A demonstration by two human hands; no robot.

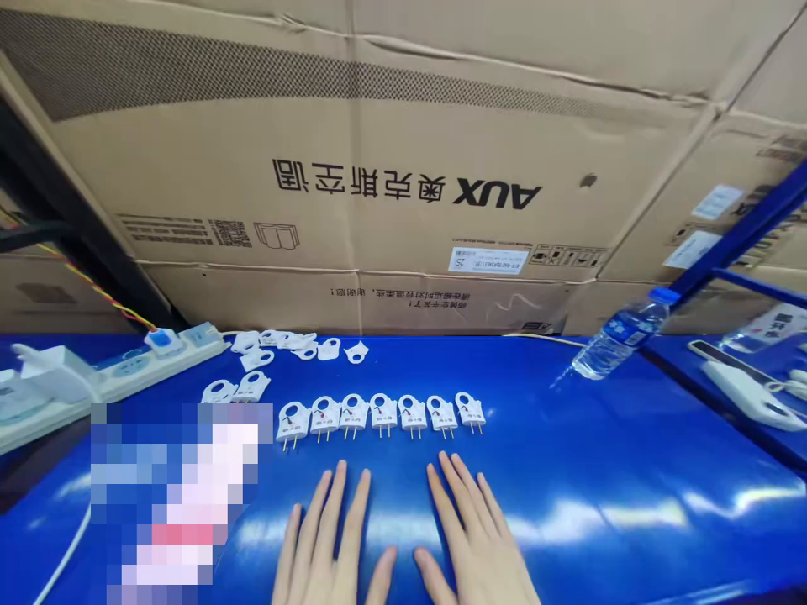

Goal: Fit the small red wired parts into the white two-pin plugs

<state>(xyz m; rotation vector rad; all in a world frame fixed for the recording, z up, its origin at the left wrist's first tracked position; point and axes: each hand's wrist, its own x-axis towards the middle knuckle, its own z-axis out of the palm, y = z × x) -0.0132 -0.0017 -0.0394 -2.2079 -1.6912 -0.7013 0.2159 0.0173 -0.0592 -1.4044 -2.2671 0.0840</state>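
Observation:
My left hand lies palm down on the blue tabletop, its fingers stretched out and apart. Beside it my right hand rests the same way, also holding nothing. Just beyond the fingertips runs a row of several white two-pin plug parts, each with a round opening at the top and its metal pins pointing towards me. Small red and dark bits show inside them. At the row's left, farther off, two similar white plug parts sit close together. Behind them lies a loose group of white ring-shaped covers.
A white power strip with plugs and a cable stands at left. A pixelated patch hides part of the left front. A water bottle leans at back right, near a white power bank-like item. Large cardboard boxes wall off the back.

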